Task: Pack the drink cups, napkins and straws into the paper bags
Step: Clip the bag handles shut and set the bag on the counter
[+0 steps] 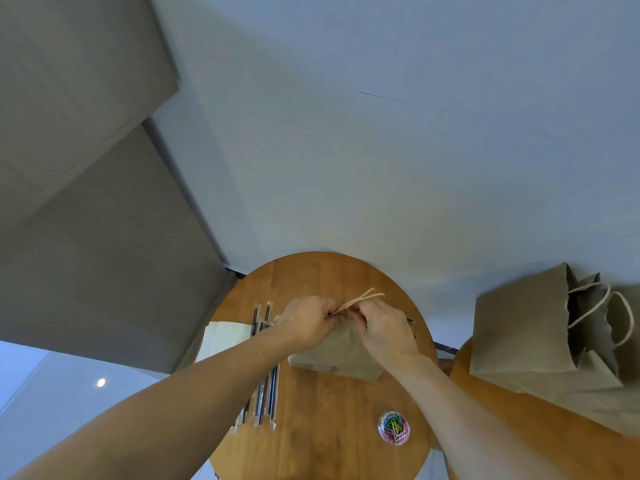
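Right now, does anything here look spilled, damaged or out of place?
Nothing clearly stands out. The left hand and right hand pinch the top of the paper bag; straws, napkins and clip tub lie tidy. The bags at right look tipped, perhaps only lens distortion.

matt brown paper bag, smooth wooden table.

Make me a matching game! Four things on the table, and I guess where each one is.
Things:
1. straws
2. paper clips
3. napkins
4. middle bag

Places:
A. in a round clear tub
B. at the table's left edge
C. gripped by the left hand and right hand
D. between napkins and middle bag

Pairs: 1-D, 2-A, 3-B, 4-C
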